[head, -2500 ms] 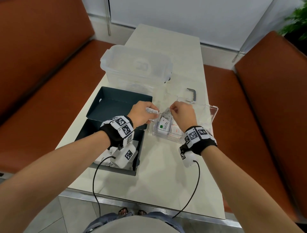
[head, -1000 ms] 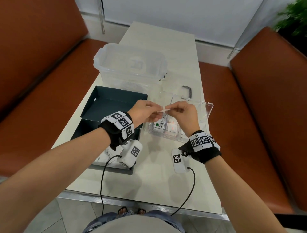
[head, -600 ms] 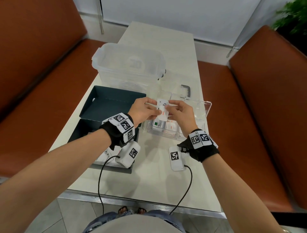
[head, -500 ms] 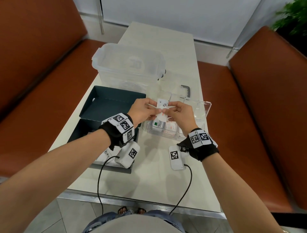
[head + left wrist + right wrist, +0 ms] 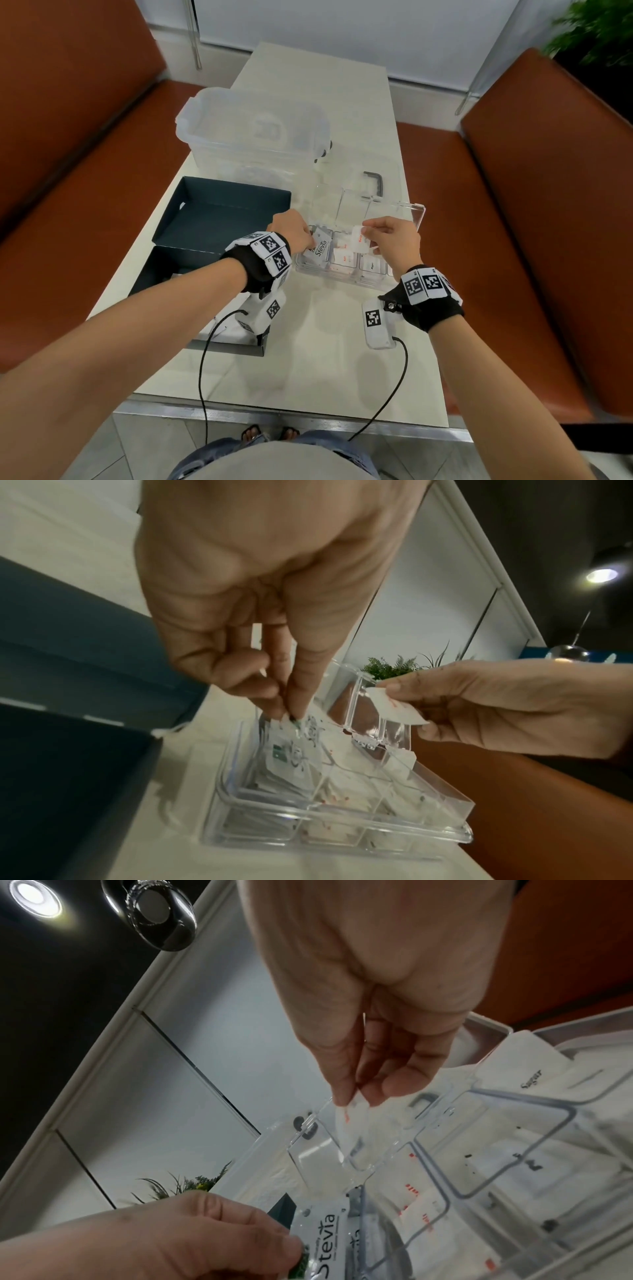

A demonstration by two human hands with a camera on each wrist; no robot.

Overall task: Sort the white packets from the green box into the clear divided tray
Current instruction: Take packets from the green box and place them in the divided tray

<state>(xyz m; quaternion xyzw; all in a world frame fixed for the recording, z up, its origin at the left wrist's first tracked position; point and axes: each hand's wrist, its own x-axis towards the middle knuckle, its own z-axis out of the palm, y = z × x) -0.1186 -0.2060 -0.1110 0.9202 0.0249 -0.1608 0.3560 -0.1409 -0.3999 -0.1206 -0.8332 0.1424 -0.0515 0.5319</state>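
Note:
The clear divided tray (image 5: pixel 342 279) sits mid-table with its lid (image 5: pixel 394 212) up, white packets in several compartments. My left hand (image 5: pixel 310 241) pinches a white Stevia packet (image 5: pixel 321 249) and holds it down in the tray's leftmost compartment, its fingertips (image 5: pixel 291 712) on the packet's top edge. My right hand (image 5: pixel 368 236) pinches a white packet with red print (image 5: pixel 359 238) above the middle compartments. The right wrist view shows that packet (image 5: pixel 349 1123) hanging from thumb and finger. The dark green box (image 5: pixel 219 219) lies open at the left, its near half largely hidden by my left forearm.
A large clear lidded storage container (image 5: pixel 253 130) stands behind the green box. A grey handle (image 5: pixel 375 180) lies on the raised tray lid. Orange benches (image 5: pixel 513 240) flank the narrow table. The table's front edge (image 5: pixel 274 407) is close to my body.
My hands were together over the tray with the packets between them. They have parted: the left lowered the Stevia packet into the left compartment, the right drew the red-print packet to the right.

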